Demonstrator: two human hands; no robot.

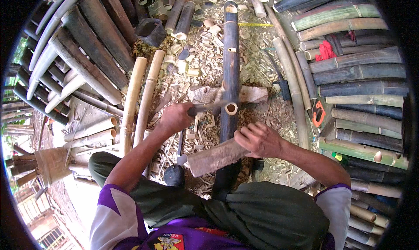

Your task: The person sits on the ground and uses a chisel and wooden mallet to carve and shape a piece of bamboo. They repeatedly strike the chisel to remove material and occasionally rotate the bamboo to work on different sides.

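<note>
A dark bamboo pole (230,66) runs lengthwise before me, with several cut holes along its top. It lies across a pale wooden block (257,94), and its near end reaches down between my legs. My left hand (175,117) is closed round the dark handle of a chisel (204,107), whose grey blade points right toward the pole beside a round hole (231,108). The blade's tip is blurred. In my right hand (257,139) is a thick wooden billet (214,158), gripped at its right end and slanting down to the left over the pole.
Wood chips (192,44) cover the ground around the pole. Two pale bamboo poles (133,101) lie at left, below stacked dark bamboo (94,53). More bamboo (362,71) is piled at right, with a red cloth (325,51) and an orange-handled saw (318,113). A dark bucket (149,31) stands farther off.
</note>
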